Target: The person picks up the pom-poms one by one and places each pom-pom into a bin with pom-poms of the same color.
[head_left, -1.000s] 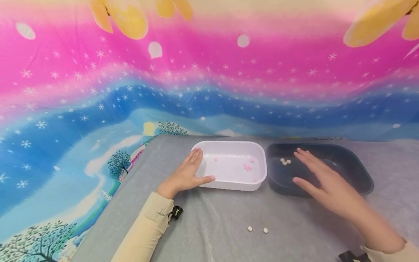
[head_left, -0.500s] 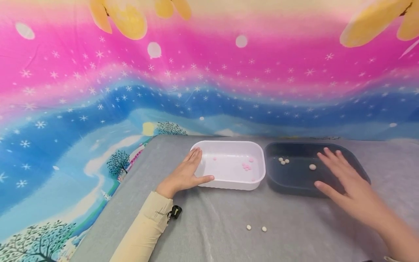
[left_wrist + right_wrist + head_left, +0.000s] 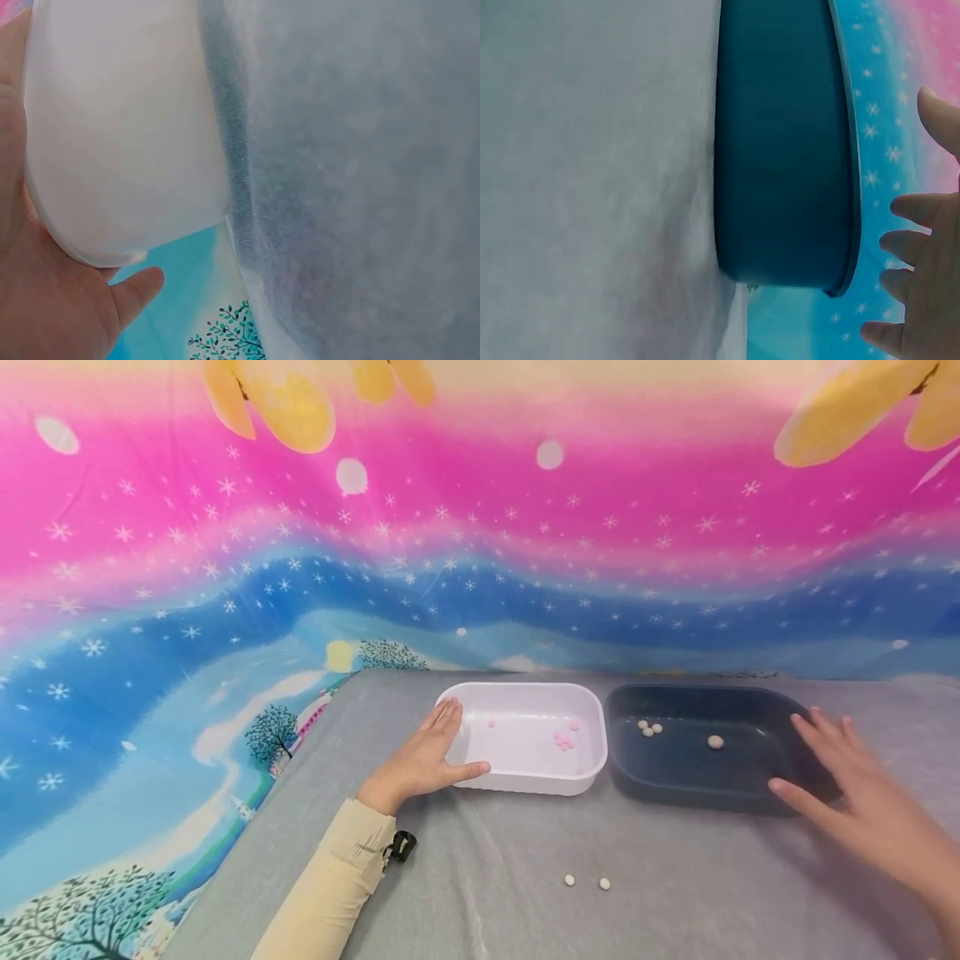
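My left hand (image 3: 420,762) rests against the left end of a white plastic tub (image 3: 536,782), fingers straight along its side and thumb spread at the near corner. Several small pink balls (image 3: 564,741) lie in that tub. The left wrist view shows the palm close to the tub's wall (image 3: 127,135). Fingers spread and holding nothing, my right hand (image 3: 862,785) hovers at the right end of a dark blue-grey tub (image 3: 697,797). Inside the dark tub are 3 small whitish balls (image 3: 648,728) in a cluster and a larger whitish ball (image 3: 716,742).
On the grey cloth (image 3: 480,860) in front of the tubs lie two small white balls, a left one (image 3: 570,880) and a right one (image 3: 604,883). The tubs stand side by side. Behind the table hangs a colourful printed backdrop (image 3: 420,527).
My right hand has moved right, from over the dark tub to its right end, uncovering the larger whitish ball. The left hand stays at the white tub.
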`<move>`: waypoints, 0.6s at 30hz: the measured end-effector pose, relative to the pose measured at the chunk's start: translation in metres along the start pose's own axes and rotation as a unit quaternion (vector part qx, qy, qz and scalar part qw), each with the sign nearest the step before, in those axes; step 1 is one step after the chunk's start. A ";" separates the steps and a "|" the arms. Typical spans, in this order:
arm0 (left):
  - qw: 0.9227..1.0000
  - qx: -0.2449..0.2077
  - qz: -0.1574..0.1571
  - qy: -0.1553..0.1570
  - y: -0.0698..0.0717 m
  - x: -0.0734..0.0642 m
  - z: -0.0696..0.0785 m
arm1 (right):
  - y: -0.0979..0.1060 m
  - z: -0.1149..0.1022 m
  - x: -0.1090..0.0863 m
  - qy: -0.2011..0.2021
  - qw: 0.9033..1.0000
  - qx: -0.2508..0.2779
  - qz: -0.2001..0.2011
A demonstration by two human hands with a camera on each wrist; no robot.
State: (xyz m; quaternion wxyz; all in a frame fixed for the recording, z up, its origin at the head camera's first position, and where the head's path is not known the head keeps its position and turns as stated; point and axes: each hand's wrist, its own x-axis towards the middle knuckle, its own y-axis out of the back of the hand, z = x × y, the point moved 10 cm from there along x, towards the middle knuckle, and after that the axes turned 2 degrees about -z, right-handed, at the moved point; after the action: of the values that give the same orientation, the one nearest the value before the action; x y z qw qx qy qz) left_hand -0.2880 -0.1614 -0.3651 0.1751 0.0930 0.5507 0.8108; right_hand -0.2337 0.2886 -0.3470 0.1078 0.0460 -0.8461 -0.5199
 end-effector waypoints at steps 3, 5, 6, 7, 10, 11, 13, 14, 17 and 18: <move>1.000 0.000 0.000 0.003 -0.001 0.000 -0.001 | 0.000 0.008 -0.001 0.001 1.000 0.001 0.003; 1.000 0.000 0.000 0.002 -0.001 0.000 0.000 | 0.001 0.013 -0.002 0.003 1.000 0.004 0.007; 1.000 0.000 0.001 0.001 -0.002 0.001 0.000 | 0.001 0.015 -0.002 0.004 1.000 0.006 0.008; 1.000 0.000 0.002 0.001 -0.002 0.000 0.000 | 0.001 0.018 -0.002 0.003 1.000 0.006 0.008; 1.000 0.000 0.002 -0.001 -0.003 0.000 0.000 | -0.001 0.026 -0.002 -0.002 1.000 0.007 0.005; 1.000 0.000 0.002 -0.001 -0.003 0.000 0.000 | -0.002 0.029 -0.001 -0.006 1.000 0.006 0.002; 1.000 0.000 0.001 0.001 -0.003 -0.001 0.000 | -0.004 0.034 0.000 -0.014 1.000 0.003 -0.002; 1.000 0.000 0.001 0.000 -0.003 0.000 0.000 | -0.004 0.036 0.000 -0.017 1.000 0.003 -0.004; 1.000 -0.002 0.004 -0.001 -0.002 0.000 0.001 | -0.006 0.041 0.000 -0.026 1.000 0.002 -0.009; 1.000 -0.001 0.005 -0.001 -0.001 0.000 0.002 | -0.006 0.042 0.000 -0.028 1.000 0.002 -0.009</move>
State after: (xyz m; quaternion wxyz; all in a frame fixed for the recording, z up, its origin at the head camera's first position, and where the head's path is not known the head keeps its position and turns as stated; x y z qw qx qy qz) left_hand -0.2873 -0.1595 -0.3657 0.1723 0.0964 0.5489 0.8122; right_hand -0.2438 0.3219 -0.3708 0.0792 0.0395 -0.8494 -0.5202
